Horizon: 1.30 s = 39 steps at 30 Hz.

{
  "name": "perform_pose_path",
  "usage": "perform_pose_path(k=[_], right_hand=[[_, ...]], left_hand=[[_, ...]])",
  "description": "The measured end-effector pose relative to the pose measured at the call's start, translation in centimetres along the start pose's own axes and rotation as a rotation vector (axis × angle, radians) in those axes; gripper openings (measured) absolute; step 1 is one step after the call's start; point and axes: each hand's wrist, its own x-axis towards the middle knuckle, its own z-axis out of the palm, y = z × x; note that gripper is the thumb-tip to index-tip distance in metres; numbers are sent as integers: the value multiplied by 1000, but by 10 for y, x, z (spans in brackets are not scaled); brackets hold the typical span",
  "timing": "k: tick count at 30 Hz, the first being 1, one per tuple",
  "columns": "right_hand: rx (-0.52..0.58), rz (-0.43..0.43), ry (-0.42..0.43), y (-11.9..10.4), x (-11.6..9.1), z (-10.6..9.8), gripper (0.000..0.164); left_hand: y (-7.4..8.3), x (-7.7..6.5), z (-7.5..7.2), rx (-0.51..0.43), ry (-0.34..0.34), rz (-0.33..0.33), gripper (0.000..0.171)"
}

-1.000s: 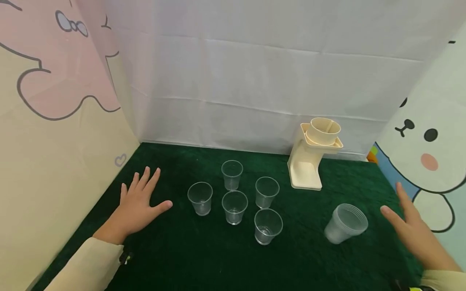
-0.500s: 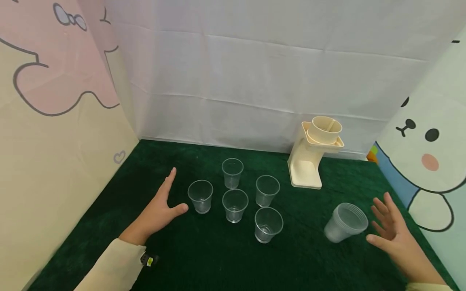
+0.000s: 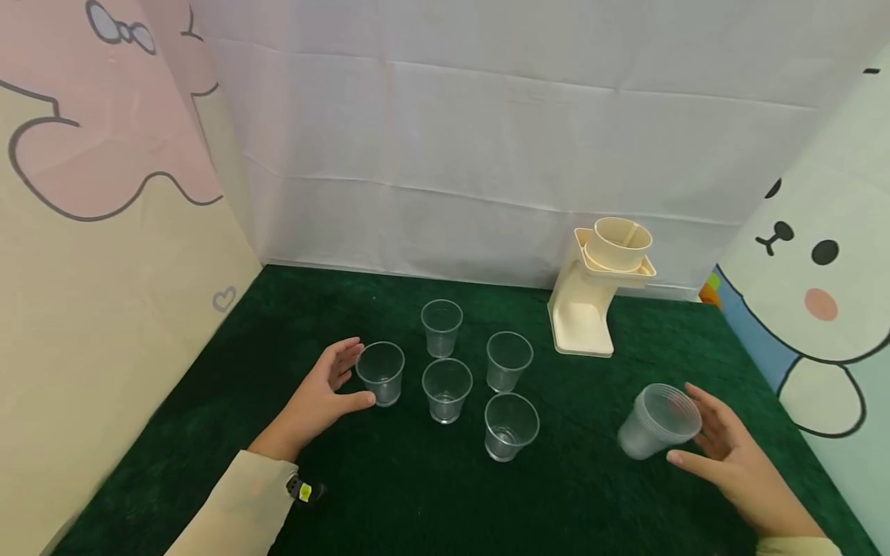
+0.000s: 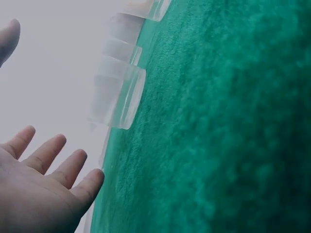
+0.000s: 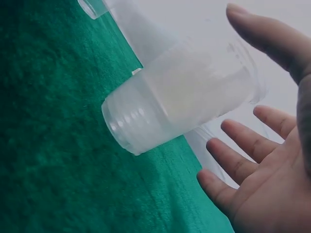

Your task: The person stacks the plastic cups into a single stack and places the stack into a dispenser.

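Closing inward since earlier, fingers loose, gripping nothing, the left hand (image 3: 311,409) is nearing a clear tapered plastic cup (image 3: 382,378), the right hand (image 3: 732,457) a translucent nested plastic-cup stack (image 3: 648,428), on dark-green plush cloth (image 3: 431,502); probably light and slippery, both are needing gentle below-rim holds.

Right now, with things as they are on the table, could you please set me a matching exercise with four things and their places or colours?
1. stacked cups
2. stand
3. cloth
4. left hand

A. cream-coloured
B. beside the leftmost single cup
C. dark green
D. close to the right hand

Pairs: 1-D, 2-A, 3-C, 4-B
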Motion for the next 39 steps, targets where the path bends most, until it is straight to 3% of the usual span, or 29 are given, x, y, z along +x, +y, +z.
perform_pose_path(k=[7, 14, 22, 39], right_hand=[[33, -110, 39, 5, 6, 4, 84], [1, -91, 60, 3, 3, 3, 66], [26, -70, 28, -1, 6, 3, 70], [88, -86, 12, 0, 9, 6, 63]], left_hand=[[1, 3, 5, 1, 3, 18, 90], [2, 9, 9, -18, -22, 10, 88], [6, 8, 7, 1, -20, 2, 87], [4, 8, 11, 36, -2, -29, 81]])
